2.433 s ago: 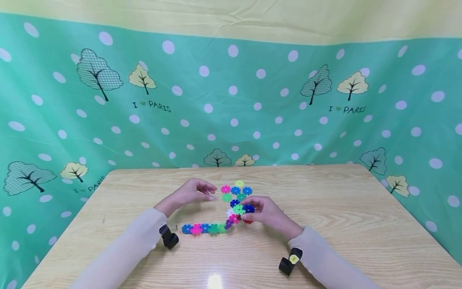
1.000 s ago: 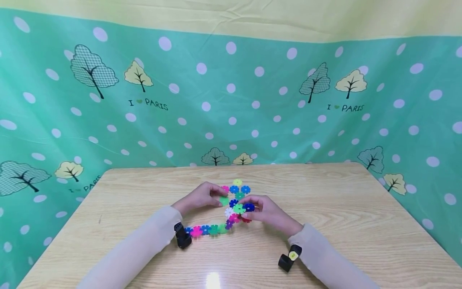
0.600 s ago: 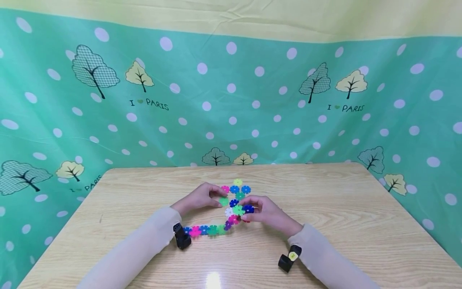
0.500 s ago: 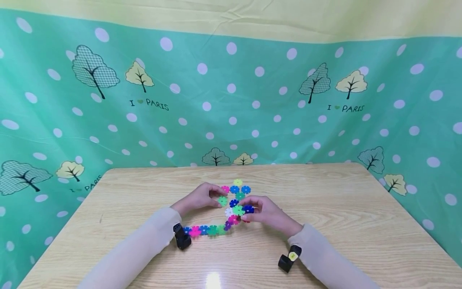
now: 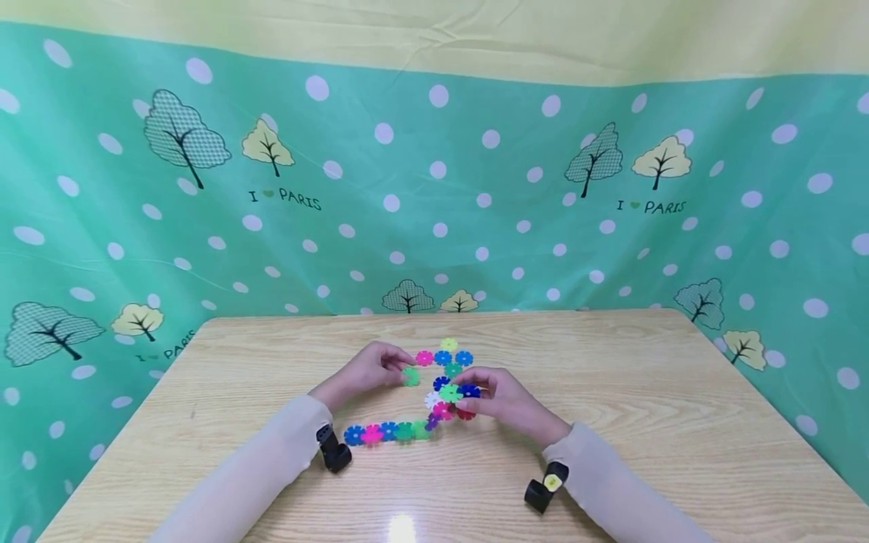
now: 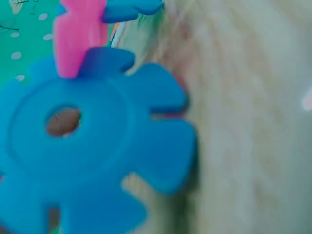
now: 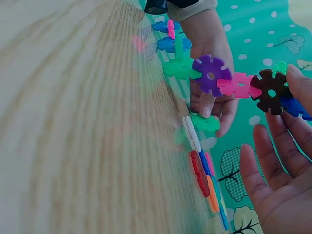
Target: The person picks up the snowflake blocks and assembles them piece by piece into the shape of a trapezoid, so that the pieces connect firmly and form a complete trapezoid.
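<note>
Key relation (judged): gap between the loose green disc in the left grip and the held end of the disc chain in the right grip. Disc lies at the left fingertips, on their right-grip side, and is apart from the chain. Left grip is the nearer one; right grip has the chain.

Chain axis: from the right grip it bends at a purple disc, then runs leftward, its last blue disc on the person's side of the left grip, near that wrist. A black disc and a dark blue disc sit at the right-grip end.

Left grip: thumb and finger pinched down to the disc's thickness, reaching in from the left; disc tilted relative to the bench. Whether it touches the bench, cannot tell.

Right grip: thumb and forefinger pinch the chain end, other fingers spread loosely below in the right wrist view.

Beyond and between both grips, flat loose discs: yellow disc farthest, white disc nearer the right grip. Judged a possible snag if the disc passes low.
</note>
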Available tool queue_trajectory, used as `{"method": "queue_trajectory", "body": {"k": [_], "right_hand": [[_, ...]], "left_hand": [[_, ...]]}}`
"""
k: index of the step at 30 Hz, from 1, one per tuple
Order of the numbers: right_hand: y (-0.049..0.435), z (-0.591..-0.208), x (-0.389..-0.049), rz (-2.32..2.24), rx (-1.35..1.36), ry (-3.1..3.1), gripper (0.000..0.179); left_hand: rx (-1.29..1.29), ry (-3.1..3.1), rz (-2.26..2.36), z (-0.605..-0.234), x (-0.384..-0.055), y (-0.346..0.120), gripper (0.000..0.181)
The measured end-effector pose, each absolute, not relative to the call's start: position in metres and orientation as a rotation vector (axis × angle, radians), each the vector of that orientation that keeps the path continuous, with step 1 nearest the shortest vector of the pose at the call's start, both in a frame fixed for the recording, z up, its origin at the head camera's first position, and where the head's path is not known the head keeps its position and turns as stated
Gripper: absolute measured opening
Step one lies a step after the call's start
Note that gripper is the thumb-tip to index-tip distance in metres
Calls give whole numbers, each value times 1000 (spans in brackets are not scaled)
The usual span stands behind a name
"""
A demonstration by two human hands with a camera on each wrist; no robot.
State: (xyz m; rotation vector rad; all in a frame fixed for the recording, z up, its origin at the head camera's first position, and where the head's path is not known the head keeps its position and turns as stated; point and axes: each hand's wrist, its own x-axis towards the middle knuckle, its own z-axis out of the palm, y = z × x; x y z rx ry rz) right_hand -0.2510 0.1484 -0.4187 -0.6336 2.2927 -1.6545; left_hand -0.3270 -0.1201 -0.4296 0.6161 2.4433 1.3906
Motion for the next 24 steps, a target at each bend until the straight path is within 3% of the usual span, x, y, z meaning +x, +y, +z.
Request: {"method": "queue_trajectory", "body": {"k": [11,24], "right_hand": [[149,-419,-251,-1670,-593,2325,33],[149,-416,-249,-1698,-570,2352,34]], "left_hand": [[551,2420,1512,-412,-305,-120,22],[651,2356,1647,-398,-272,-100,18]]}}
